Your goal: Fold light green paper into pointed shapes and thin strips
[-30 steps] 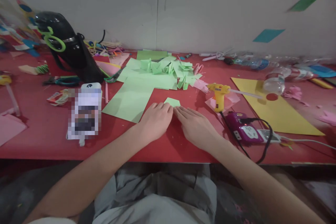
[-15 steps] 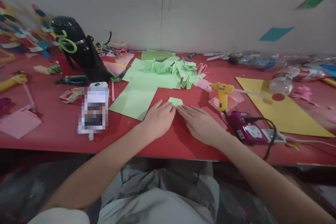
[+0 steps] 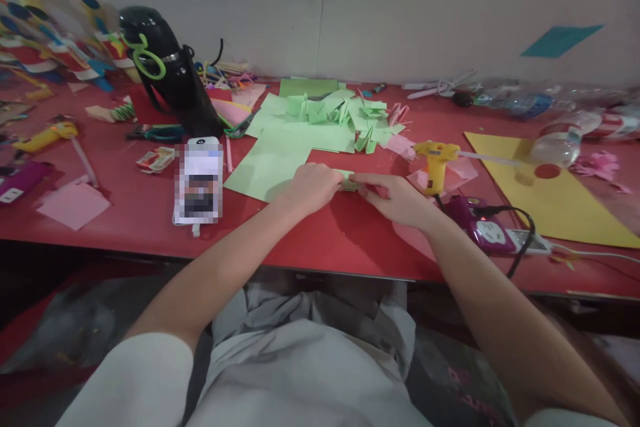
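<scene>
Nearest me, the person's pale shirt (image 3: 300, 373) and grey trousers (image 3: 330, 310), close against the edge of a red table (image 3: 320, 247). Both bare forearms reach in over it.

Left hand (image 3: 317, 187): palm down, fingers bent together over the left end of a small green paper piece (image 3: 349, 180). Thumb hidden; cannot tell whether it grips or only presses. Right hand (image 3: 393, 195): forefinger stretched to the piece's right end, other fingers curled below it. Pinch or plain touch, cannot tell. The piece sits between the two hands, largely covered, in front of the person's middle; its folds are too small to read.

Left of the hands, a phone (image 3: 203, 167), screen blurred, cable end toward the table edge. Farther left, pink paper squares (image 3: 75, 207). Right of the hands, a purple socket block (image 3: 477, 223) with a black lead plugged in; just beyond it, a yellow glue gun (image 3: 436, 177), its pale stick extending over a yellow sheet (image 3: 565, 203).

Past the hands, light green sheets (image 3: 265, 163) overlap, the left forearm crossing in front of their near corner. On their far part, a cluster of folded green pieces (image 3: 343, 112). Back left, a black flask (image 3: 195, 103), tilted, with paper rockets (image 3: 75, 57) beyond. Back right, clear plastic bottles (image 3: 557, 147) on their sides. Behind all, a grey wall (image 3: 400, 13) bearing a teal patch (image 3: 563, 41).
</scene>
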Motion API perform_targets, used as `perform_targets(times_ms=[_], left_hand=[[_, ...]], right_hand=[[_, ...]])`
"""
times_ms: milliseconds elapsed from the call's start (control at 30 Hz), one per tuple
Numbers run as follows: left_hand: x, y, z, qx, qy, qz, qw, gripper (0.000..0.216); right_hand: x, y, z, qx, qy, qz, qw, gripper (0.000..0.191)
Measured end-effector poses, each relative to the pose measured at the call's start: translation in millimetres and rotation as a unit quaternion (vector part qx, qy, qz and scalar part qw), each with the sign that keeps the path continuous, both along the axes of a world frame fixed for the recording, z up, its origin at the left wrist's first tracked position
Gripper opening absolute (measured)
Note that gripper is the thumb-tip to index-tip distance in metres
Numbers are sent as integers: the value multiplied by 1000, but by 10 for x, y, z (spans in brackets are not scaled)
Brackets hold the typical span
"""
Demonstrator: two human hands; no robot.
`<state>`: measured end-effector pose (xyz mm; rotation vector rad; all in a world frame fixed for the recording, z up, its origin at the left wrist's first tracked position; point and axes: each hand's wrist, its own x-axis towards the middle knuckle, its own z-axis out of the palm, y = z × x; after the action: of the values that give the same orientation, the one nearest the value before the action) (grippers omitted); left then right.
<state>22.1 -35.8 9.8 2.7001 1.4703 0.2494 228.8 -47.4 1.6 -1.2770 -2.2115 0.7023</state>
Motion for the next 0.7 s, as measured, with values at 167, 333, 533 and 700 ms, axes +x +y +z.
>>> perform_targets(times_ms=[167,333,533,700], left_hand=[[-45,18,-68,-2,-53,11,999,24],[2,-2,-100,22,-74,39,996,27],[14,-14,-136,57,-137,75,986,25],[5,-49,-175,87,-163,56,981,26]], right_hand=[[-60,134,-88,-3,164,-97,982,35],[-85,156,-237,31,256,-235,937,29],[-222,-10,-198,13,175,-189,966,46],[-340,14,-196,-12,169,-127,977,53]])
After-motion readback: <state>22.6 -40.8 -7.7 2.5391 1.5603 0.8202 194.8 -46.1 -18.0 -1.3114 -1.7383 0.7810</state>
